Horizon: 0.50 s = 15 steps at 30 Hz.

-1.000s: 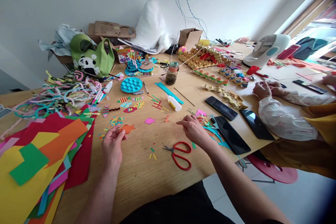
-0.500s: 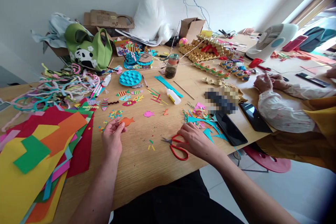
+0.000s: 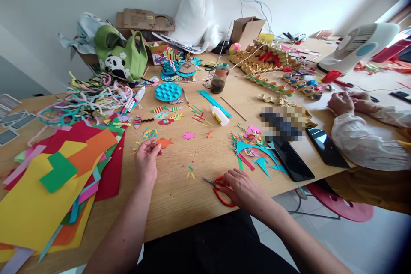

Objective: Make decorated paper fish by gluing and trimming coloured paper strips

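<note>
My left hand [image 3: 147, 156] pinches a small orange paper fish [image 3: 165, 142] between thumb and fingers, just above the table. Its fish shape is plain, with no decoration that I can make out. At the table's front, my right hand [image 3: 241, 187] is closed over the handles of a pair of red-handled scissors [image 3: 221, 192]. Their blades point left and look closed; part of the handles is hidden by my fingers. A pink paper fish [image 3: 189, 135] lies to the right of the orange one. Several decorated paper fish [image 3: 165, 121] lie farther back, near small round paper dots [image 3: 149, 133].
Coloured sheets [image 3: 28, 205] are piled at the left, with pipe cleaners [image 3: 83, 98] behind. A glue bottle [image 3: 220, 116], a jar [image 3: 219, 80] and a blue woven disc [image 3: 168, 91] stand mid-table. Paper scraps [image 3: 257, 150] and phones [image 3: 293, 160] lie right, near another person's hands [image 3: 348, 103].
The view has swung a little to the left. My right hand has closed farther over the scissors' handles. My left hand still holds the orange fish.
</note>
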Tool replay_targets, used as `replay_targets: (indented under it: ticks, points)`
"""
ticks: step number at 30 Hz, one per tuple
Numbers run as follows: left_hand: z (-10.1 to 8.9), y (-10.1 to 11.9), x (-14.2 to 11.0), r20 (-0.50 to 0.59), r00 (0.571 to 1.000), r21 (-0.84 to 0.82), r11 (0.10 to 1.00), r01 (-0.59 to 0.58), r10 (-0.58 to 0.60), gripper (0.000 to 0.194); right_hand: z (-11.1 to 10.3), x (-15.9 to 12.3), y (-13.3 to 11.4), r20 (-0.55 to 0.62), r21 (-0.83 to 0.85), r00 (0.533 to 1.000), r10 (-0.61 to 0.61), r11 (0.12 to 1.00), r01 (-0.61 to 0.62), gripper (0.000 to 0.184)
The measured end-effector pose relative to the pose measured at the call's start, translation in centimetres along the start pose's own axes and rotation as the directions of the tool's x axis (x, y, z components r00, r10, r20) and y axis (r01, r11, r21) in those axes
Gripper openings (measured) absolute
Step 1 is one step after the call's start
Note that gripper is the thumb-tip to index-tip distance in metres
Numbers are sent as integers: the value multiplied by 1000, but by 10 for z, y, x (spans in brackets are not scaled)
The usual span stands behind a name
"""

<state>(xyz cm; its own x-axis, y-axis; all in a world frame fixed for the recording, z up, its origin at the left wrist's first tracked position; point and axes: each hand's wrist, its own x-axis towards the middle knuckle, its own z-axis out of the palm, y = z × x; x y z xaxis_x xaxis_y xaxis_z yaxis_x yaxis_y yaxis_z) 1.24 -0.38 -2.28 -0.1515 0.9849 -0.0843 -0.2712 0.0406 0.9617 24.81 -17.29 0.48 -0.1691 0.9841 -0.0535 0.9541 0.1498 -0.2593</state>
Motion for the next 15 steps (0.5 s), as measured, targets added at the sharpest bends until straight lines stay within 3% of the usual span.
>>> replay_targets:
  ticks: [2,5,10,15]
  points:
    - [0,-1,0,5,1000,-3,1000,3,-3,44,0,4,-9,-63,-5,998,17,1000,-17,25]
    - [0,0,0,11,1000,10,1000,6,-6,44,7,19,-24,-177,-68,984,-20,998,8,53]
    - [-2,1,0,-3,1000,12,1000,-4,4,42,28,47,-42,-147,-110,978,-148,985,132,70]
    - [-1,3,0,-18,1000,0,1000,1,-1,41,31,50,-32,-119,-102,987,-104,991,92,73]
